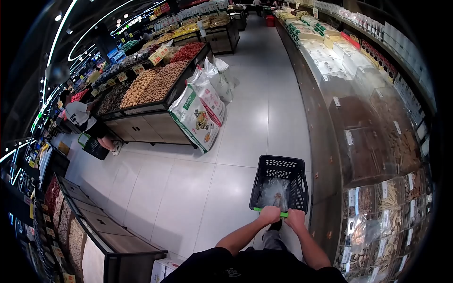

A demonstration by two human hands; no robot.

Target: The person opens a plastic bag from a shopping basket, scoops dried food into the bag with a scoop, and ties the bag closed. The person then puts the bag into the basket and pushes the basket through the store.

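Note:
A black shopping basket [282, 164] with perforated sides is in front of my legs, low over the tiled floor. Its green handle [258, 209] crosses the near side. My left hand [270, 214] is closed around the middle of that handle. Beside it, my right hand [296, 218] is closed at the handle's right end, its fingers partly hidden. Inside the basket lies a clear plastic bag [275, 191] with some small brownish contents that I cannot make out.
Clear bins of dried goods [373, 146] line the right side. Ahead left stands a display of nuts [153, 85], with large printed sacks [197, 115] against its end. A person [80, 115] is near another basket [94, 148]. A grain counter [108, 231] is at lower left.

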